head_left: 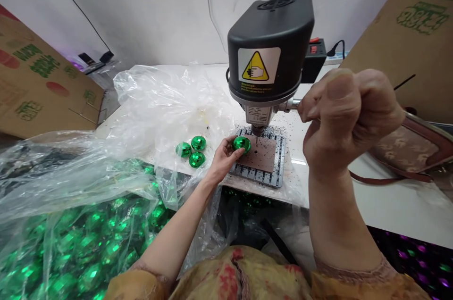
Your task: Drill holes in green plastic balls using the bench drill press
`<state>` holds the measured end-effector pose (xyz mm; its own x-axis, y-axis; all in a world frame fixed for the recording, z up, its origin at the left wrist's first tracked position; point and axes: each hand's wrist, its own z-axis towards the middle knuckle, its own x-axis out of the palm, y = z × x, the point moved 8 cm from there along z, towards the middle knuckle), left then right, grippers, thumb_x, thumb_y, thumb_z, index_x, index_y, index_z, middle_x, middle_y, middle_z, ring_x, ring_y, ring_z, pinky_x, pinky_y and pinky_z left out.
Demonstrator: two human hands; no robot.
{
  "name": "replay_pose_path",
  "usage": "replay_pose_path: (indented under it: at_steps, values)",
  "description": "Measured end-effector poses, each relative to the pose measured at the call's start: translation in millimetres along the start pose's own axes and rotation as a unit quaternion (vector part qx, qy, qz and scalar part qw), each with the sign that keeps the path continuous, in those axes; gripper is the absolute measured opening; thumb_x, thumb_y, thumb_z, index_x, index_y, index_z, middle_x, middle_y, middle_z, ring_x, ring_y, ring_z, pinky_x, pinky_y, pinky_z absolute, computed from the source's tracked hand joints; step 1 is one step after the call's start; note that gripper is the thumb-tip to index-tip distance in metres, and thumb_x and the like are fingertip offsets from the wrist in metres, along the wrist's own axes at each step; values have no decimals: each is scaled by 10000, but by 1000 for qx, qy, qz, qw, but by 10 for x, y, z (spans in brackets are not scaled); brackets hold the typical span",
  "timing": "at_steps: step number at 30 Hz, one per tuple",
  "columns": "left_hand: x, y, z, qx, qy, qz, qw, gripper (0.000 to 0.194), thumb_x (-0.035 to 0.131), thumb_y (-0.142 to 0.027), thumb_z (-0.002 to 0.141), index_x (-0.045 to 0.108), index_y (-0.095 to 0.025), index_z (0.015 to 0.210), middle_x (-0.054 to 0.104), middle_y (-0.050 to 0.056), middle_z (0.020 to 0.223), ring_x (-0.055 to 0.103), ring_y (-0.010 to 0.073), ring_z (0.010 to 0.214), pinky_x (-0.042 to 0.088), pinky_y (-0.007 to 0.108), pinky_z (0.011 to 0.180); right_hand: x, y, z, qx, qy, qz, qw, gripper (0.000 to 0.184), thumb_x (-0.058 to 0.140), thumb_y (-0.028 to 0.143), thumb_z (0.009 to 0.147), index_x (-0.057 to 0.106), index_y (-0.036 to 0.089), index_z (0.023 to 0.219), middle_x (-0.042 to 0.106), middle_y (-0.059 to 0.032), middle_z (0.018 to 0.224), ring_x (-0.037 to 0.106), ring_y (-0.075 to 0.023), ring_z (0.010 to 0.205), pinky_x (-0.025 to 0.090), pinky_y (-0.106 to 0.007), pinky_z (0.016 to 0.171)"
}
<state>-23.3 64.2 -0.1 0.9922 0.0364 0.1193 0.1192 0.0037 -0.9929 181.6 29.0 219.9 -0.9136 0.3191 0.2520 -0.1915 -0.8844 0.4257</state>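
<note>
My left hand (222, 158) pinches a shiny green faceted ball (242, 144) and holds it on the brown pad (264, 154) of a small bench drill press (271, 50), just left of the spindle. My right hand (345, 118) is closed in a fist around the press's metal feed lever (293, 104), raised at the right of the machine head. Three more green balls (192, 150) lie together on the white table, left of my left hand.
Clear plastic sheeting (159, 102) covers the table's left part. A plastic bag full of green balls (81, 248) sits at lower left. Cardboard boxes (38, 83) stand left and right (406, 40). A brown bag (406, 149) lies at right. Black swarf is scattered round the slotted drill base (260, 175).
</note>
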Motion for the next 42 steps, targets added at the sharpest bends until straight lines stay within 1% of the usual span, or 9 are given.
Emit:
replay_pose_path:
  at_steps: [4, 9, 15, 21, 24, 29, 35, 38, 42]
  values:
    - [47, 47, 82, 12, 24, 29, 999, 597, 783, -456, 734, 569, -191, 1224, 667, 91, 1177, 614, 227, 1091, 479, 373, 972, -10, 39, 3, -4, 5, 13, 1000, 495, 544, 432, 929, 258, 215, 589, 325, 39, 518, 351, -99, 446, 285, -296, 451]
    - [127, 43, 113, 31, 49, 74, 996, 582, 742, -452, 779, 563, -180, 1261, 673, 84, 1159, 612, 218, 1074, 464, 357, 969, -15, 15, -3, 43, 19, -26, 999, 503, 519, 514, 923, 249, 221, 616, 325, 39, 540, 419, -105, 485, 369, -287, 488]
    - [190, -11, 109, 51, 46, 150, 986, 575, 754, -435, 761, 595, -186, 1254, 681, 80, 1121, 620, 224, 1003, 485, 361, 909, -21, 32, -24, 33, 21, -34, 999, 461, 498, 468, 945, 283, 217, 623, 354, 32, 557, 416, -107, 486, 368, -297, 500]
    - [281, -81, 74, 139, 27, 255, 956, 539, 808, -359, 713, 650, -244, 1215, 663, 86, 1154, 553, 285, 1132, 410, 447, 1023, -24, 38, -39, 24, 12, -28, 999, 473, 502, 450, 946, 249, 220, 620, 342, 28, 555, 406, -107, 486, 355, -303, 496]
    - [358, -47, 60, 161, 37, 232, 959, 537, 789, -352, 738, 621, -248, 1237, 637, 86, 1212, 543, 281, 1178, 395, 453, 1053, -28, 20, -45, 35, 12, -33, 999, 470, 505, 475, 939, 258, 228, 625, 350, 28, 559, 402, -104, 487, 385, -305, 509]
    - [413, 50, 51, 147, 53, 182, 971, 552, 764, -345, 770, 557, -244, 1271, 600, 83, 1259, 549, 261, 1193, 414, 424, 1050, -22, 5, -37, 56, 19, -47, 997, 483, 491, 492, 942, 261, 222, 614, 342, 32, 562, 420, -92, 493, 406, -291, 525]
    - [410, 20, 43, 151, 48, 206, 966, 533, 767, -321, 765, 559, -234, 1248, 607, 91, 1241, 547, 271, 1178, 414, 432, 1030, -20, 76, -57, 1, 15, -11, 1000, 516, 537, 383, 934, 241, 192, 557, 322, 36, 489, 360, -82, 438, 303, -284, 450]
    - [404, 2, 38, 155, 43, 211, 964, 531, 775, -321, 755, 568, -236, 1237, 613, 88, 1239, 545, 278, 1178, 401, 437, 1038, -34, 93, -136, -31, 20, -14, 999, 525, 522, 346, 926, 207, 183, 538, 296, 37, 465, 338, -81, 417, 299, -289, 441]
    - [404, 24, 38, 153, 49, 213, 964, 530, 764, -357, 767, 556, -233, 1238, 604, 94, 1262, 546, 276, 1194, 395, 438, 1055, -111, 31, -242, -42, -1, -65, 997, 535, 497, 432, 908, 175, 205, 547, 255, 41, 439, 301, -97, 386, 320, -303, 408]
